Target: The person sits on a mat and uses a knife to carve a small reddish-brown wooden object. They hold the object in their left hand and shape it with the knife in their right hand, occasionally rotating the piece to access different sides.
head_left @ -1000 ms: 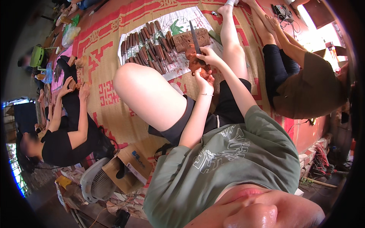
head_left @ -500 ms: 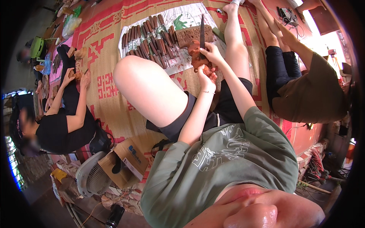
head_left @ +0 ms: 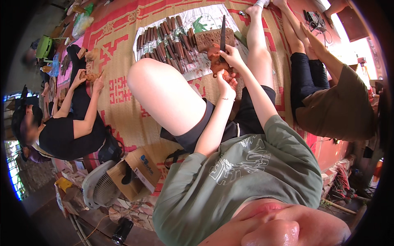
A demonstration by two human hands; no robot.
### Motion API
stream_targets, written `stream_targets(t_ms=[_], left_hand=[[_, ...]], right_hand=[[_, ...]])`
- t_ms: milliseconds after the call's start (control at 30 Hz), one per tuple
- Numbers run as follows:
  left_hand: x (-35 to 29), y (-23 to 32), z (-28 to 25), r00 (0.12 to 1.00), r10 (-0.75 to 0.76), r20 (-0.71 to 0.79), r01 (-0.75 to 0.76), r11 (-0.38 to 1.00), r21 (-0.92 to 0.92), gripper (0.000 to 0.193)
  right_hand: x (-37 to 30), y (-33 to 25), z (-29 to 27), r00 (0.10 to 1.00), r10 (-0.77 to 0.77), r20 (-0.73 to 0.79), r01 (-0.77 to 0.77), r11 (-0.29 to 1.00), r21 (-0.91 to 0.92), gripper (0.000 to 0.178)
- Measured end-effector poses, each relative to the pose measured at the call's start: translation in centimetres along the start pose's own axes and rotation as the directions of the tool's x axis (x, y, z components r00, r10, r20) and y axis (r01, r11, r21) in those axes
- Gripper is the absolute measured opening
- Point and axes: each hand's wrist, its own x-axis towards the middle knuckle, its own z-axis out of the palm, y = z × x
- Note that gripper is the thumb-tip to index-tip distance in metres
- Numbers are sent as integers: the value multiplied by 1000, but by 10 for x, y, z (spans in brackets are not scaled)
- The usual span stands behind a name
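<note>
My left hand [head_left: 226, 83] is closed around the near end of a reddish-brown wood carving [head_left: 214, 54], palm turned up. In my right hand [head_left: 233, 57] is a long, dark, flat file [head_left: 223, 35], its tip pointing away from me. The file lies along the right side of the carving; whether it touches the wood I cannot tell. Just beyond, a rough brown wooden block [head_left: 203, 40] sits under or against the carving's far end. My fingers hide the carving's near part and the file's lower end.
Several wooden-handled carving tools [head_left: 179, 50] lie in rows on a white printed cloth [head_left: 195, 74] over a patterned mat [head_left: 111, 61]. A person [head_left: 72, 133] at the left handles a wooden piece; another person [head_left: 336, 104] sits at the right. Behind-left are a fan [head_left: 96, 186] and a cardboard box [head_left: 141, 170].
The whole view has shifted slightly to the right. My hands keep their hold on the file and the carving, with little visible movement between them.
</note>
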Motion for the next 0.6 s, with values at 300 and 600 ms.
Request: stream_targets(t_ms=[300, 600], left_hand=[[-1, 1, 3, 1000, 6, 6, -6, 1000, -11, 29], [7, -5, -9, 999, 26, 35, -27, 999, 21, 30]], right_hand=[[-7, -4, -3, 999, 34, 30, -34, 999, 10, 24], [-10, -19, -10, 992, 38, 118, -39, 999, 12, 23]])
